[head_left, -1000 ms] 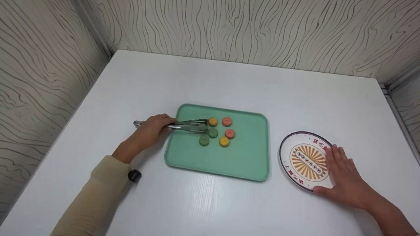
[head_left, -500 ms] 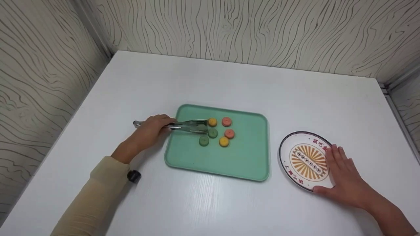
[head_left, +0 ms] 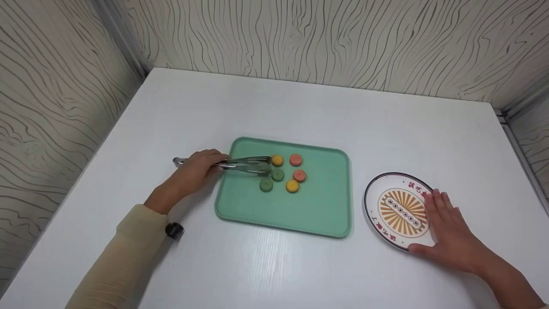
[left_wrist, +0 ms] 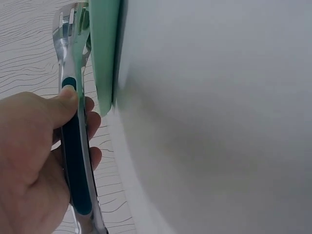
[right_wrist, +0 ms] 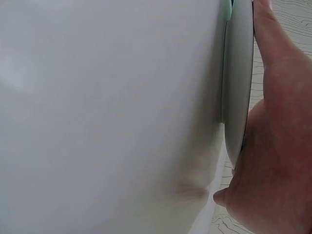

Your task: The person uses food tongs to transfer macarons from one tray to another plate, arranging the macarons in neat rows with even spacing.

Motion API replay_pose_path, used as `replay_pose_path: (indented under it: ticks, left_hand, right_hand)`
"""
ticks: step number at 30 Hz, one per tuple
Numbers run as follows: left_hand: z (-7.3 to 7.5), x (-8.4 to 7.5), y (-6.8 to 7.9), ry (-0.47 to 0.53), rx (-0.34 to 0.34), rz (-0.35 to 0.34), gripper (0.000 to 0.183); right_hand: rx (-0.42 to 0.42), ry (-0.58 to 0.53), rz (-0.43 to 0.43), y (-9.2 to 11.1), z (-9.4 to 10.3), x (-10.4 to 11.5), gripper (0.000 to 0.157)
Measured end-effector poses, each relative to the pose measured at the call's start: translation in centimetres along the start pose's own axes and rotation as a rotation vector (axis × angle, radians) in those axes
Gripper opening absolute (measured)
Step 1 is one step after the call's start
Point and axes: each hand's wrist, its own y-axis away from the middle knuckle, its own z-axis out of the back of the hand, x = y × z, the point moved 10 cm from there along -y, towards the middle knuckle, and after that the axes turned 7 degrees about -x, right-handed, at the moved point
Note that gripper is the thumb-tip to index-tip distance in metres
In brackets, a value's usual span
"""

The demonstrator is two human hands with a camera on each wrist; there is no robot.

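My left hand [head_left: 195, 171] grips a pair of metal tongs [left_wrist: 77, 141] with dark teal handle inlays, the thumb [left_wrist: 68, 95] pressing one side. In the head view the tongs reach over the left edge of the green tray [head_left: 283, 214]. Their tips lie right beside a yellow round piece [head_left: 277, 160] and a green round piece [head_left: 278, 174]. Another green, another yellow and two pink pieces [head_left: 295, 160] sit close by on the tray. My right hand [head_left: 454, 236] rests at the right rim of a patterned white plate [head_left: 377, 189], fingers straight, thumb at the near rim.
The white table [head_left: 257, 274] carries the tray in the middle and the plate to its right. Wood-grain-patterned panels [head_left: 300, 38] stand along the table's back and sides. A small black device [head_left: 174, 231] shows by my left sleeve.
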Motion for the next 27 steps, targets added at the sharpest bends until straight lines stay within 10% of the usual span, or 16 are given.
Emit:
replay_pose_path:
  ticks: [27]
  left_hand:
    - [0.0, -1.9, -2.3, -0.011, 0.055, -0.028, 0.030]
  right_hand:
    - [-0.015, 0.009, 0.027, 0.1, 0.1, 0.4, 0.128]
